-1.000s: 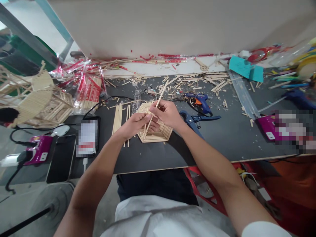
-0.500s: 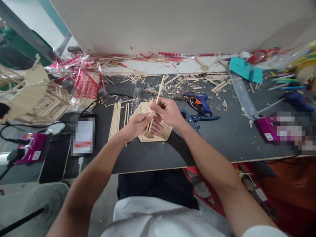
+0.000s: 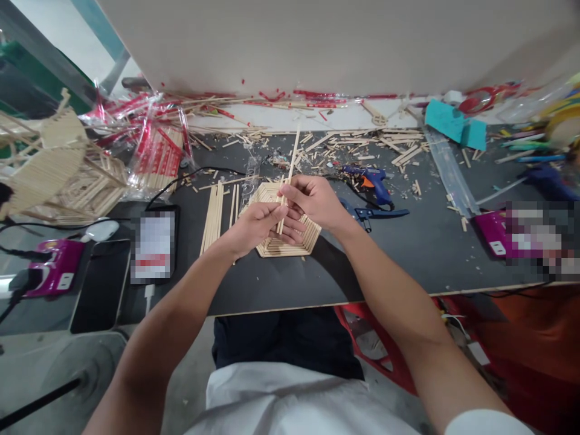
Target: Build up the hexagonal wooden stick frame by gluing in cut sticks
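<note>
Thin wooden sticks point(image 3: 294, 151) are pinched between my two hands, above the table. My left hand point(image 3: 260, 223) grips their lower part with thumb and fingers. Higher up, my right hand point(image 3: 312, 199) closes on the same sticks, its lower fingers spread beneath. Under both hands lies a hexagonal frame point(image 3: 287, 251) of stacked sticks, its middle partly hidden. Just left of it are a bundle of loose sticks point(image 3: 211, 217) and a couple of separate sticks point(image 3: 234, 205). A blue hot glue gun point(image 3: 374, 181) and a blue-handled cutter point(image 3: 385, 213) lie to the right.
Offcuts point(image 3: 353, 142) litter the back of the table. At the left are a lit phone point(image 3: 154, 241), a dark phone point(image 3: 100, 287), a purple power strip point(image 3: 57, 266) and wrapped sticks point(image 3: 158, 154). A teal paper piece point(image 3: 453, 124) lies at back right.
The held sticks have turned to a steeper, more upright angle between my hands. Both hands keep their pinch, and the whole view has shifted slightly.
</note>
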Demonstrator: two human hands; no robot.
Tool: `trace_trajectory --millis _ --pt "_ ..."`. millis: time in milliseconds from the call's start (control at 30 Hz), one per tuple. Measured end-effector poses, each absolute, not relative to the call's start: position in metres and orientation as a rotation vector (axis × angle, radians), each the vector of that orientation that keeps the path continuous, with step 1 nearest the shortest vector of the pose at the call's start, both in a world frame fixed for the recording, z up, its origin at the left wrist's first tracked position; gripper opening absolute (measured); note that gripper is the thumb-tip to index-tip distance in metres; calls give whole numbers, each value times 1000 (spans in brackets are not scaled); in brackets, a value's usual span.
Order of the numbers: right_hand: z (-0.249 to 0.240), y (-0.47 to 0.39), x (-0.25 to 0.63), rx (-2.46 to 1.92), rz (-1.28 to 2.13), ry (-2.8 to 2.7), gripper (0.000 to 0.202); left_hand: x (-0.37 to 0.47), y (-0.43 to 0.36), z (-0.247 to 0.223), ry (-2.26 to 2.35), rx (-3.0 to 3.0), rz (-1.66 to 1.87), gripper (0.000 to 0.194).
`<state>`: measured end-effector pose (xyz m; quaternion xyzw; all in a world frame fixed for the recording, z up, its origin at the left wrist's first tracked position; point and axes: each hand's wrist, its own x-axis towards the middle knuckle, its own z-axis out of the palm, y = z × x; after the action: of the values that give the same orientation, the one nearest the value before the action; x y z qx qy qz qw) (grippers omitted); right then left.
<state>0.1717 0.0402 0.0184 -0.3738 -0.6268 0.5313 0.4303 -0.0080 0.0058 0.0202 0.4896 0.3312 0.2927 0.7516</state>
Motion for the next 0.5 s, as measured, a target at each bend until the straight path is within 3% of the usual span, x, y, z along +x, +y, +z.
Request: trace_trajectory --millis 167,500 --pt "18 41 171 -960 1304 -1556 58 -6 5 20 770 1072 622 34" --pt "20 39 170 -980 1291 -1596 60 -7 6 14 724 1028 638 44"
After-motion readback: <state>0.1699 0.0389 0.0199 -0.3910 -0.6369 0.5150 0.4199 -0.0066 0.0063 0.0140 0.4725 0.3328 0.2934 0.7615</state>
